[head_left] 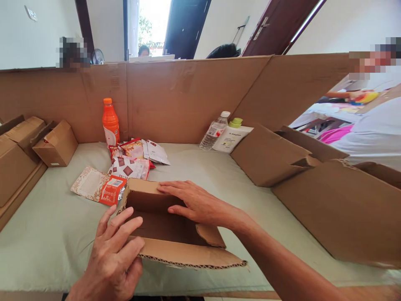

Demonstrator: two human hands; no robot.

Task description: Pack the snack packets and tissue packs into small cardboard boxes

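While 2 hands (grip apart) touch the carton, a pouch shows a barcode.

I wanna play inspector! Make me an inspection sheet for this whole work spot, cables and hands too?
Surface: pale green cloth, some wrinkles.
Job's things: open brown cardboard box, near flap folded outward.
Clutter: orange plastic bottle, piled red and white packets, flat beige-and-orange pouch, clear plastic bottle beside a white bottle with green cap; more brown cardboard boxes on both sides.
Hands: left hand at the box's near-left corner, grip unclear; right hand on its far wall, thumb apart from the fingers.
Cables: nothing seen.
Surroundings: brown cardboard partition behind; people beyond it; reddish-brown door.
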